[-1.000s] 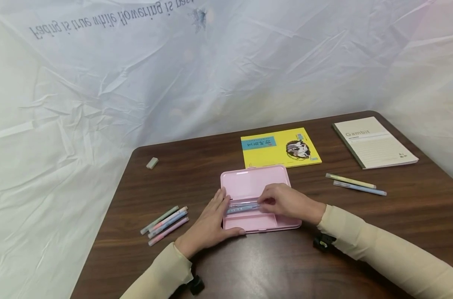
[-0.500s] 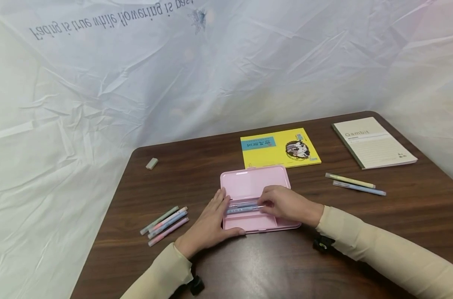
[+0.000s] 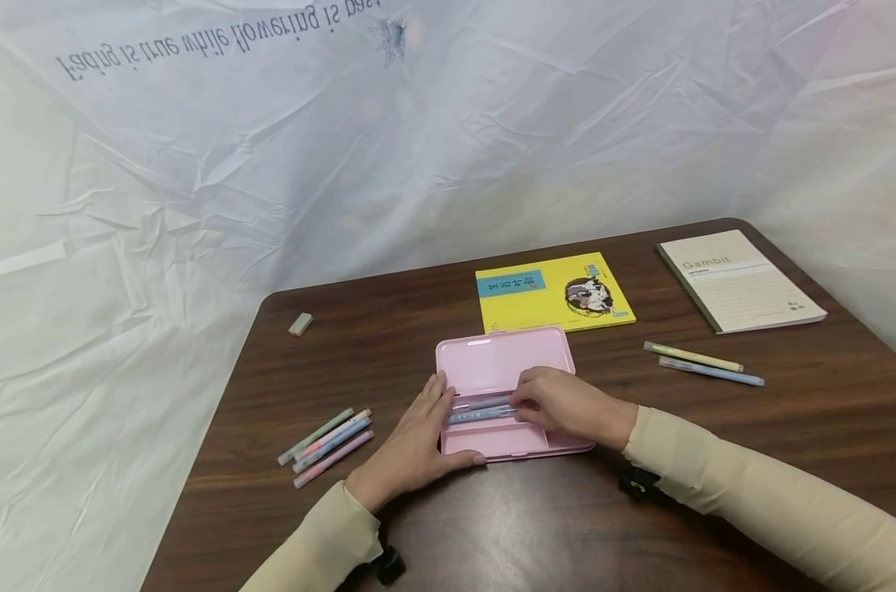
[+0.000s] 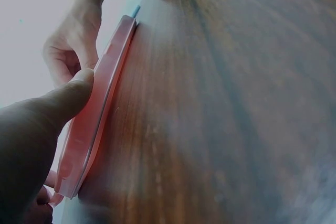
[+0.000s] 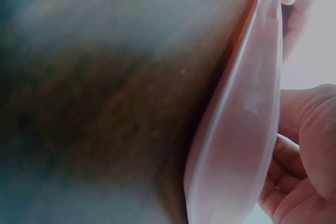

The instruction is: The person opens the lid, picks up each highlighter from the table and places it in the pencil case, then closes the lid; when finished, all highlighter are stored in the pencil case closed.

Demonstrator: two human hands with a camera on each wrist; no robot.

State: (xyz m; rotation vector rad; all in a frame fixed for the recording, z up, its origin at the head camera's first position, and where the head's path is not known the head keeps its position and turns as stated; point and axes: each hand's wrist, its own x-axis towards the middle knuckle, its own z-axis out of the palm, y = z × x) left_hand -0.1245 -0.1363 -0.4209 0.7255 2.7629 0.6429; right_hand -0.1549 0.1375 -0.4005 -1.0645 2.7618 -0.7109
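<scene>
A pink pencil case lies with its lid folded back in the head view. Two blue pens lie side by side in its long compartment. My right hand reaches into the case, thumb and fingers curled together at the right end of the pens, pinching one there. Its fingertips partly cover the pen ends. My left hand rests against the case's left end with fingers fairly straight and the thumb on the front rim. In the left wrist view that thumb presses the pink case wall.
Several pens lie left of the case, and an eraser sits farther back. Behind the case is a yellow booklet. At right are a yellow pen, a blue pen and a notebook.
My right hand has shifted very slightly at the pen ends, and the two pens in the case show a little farther apart. The left hand stays in place.
</scene>
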